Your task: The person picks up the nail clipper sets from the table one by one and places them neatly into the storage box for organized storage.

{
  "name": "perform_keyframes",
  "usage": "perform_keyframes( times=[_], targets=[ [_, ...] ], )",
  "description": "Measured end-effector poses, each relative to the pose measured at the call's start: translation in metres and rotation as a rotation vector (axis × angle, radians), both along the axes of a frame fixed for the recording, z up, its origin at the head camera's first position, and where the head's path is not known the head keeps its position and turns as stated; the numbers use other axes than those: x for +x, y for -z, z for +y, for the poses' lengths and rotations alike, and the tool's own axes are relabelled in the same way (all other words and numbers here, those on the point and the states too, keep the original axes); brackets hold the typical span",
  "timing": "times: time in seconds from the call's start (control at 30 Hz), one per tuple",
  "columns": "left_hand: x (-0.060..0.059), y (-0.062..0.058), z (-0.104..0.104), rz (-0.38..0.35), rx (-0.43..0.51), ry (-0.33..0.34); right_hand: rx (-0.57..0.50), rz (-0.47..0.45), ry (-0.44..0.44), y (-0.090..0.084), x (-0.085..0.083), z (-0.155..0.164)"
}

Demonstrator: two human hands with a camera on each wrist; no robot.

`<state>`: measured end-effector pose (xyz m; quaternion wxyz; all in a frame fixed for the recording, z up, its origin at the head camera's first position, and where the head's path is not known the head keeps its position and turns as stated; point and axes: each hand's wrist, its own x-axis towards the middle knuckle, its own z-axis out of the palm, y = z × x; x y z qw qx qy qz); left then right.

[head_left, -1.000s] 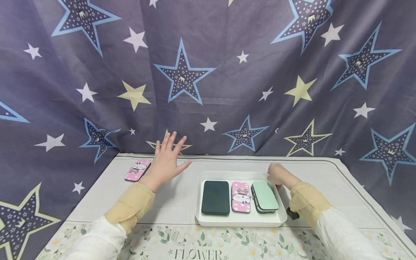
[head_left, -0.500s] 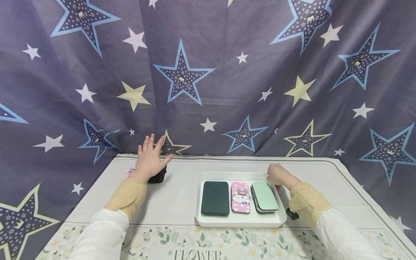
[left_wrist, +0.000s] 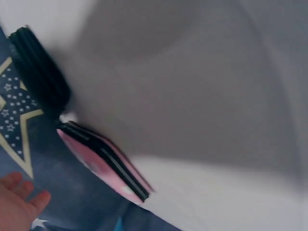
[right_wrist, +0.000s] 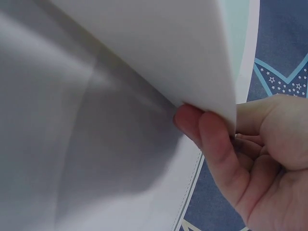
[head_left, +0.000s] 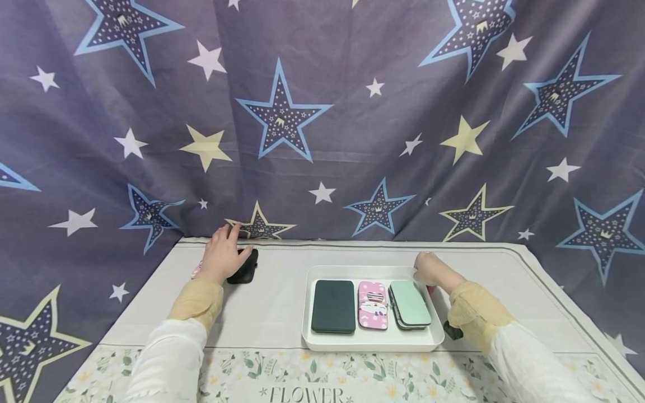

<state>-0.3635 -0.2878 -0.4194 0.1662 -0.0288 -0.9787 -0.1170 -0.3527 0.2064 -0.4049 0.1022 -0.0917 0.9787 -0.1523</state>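
My left hand [head_left: 220, 256] is over two small cases at the back left, fingers spread and loosely bent. Part of a pink case [head_left: 196, 270] shows to its left, and a dark case [head_left: 243, 268] to its right. In the left wrist view, the pink case [left_wrist: 106, 166] and the dark case [left_wrist: 41, 70] rest end to end, with the fingertips [left_wrist: 41, 199] apart from both. My right hand [head_left: 434, 270] grips the far right corner of a white tray [head_left: 370, 342]. The right wrist view shows fingers curled under the tray [right_wrist: 178, 53] at its edge.
Inside the tray lie a dark green case [head_left: 333, 306], a pink cat-print case [head_left: 373, 305] and a mint green case [head_left: 410, 303]. A small dark object [head_left: 452, 331] sits by the right wrist. A star-print curtain [head_left: 322, 140] hangs behind the table.
My left hand has moved left and down over the pink and dark cases, and its fingers are less spread. My right hand and the tray have stayed in place.
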Motion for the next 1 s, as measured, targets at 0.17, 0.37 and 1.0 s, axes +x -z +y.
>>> perform_keyframes(
  times=[0.17,0.37,1.0],
  targets=[
    [0.0,0.007,-0.003,-0.05,0.025,-0.043,0.004,-0.003,0.003,0.0,-0.001,0.0],
    [-0.001,0.011,0.004,-0.072,0.021,-0.074,-0.003,0.008,0.002,0.001,-0.001,0.002],
    [0.002,0.005,0.017,-0.245,0.04,-0.204,-0.003,0.009,0.0,0.003,-0.003,0.002]
  ],
)
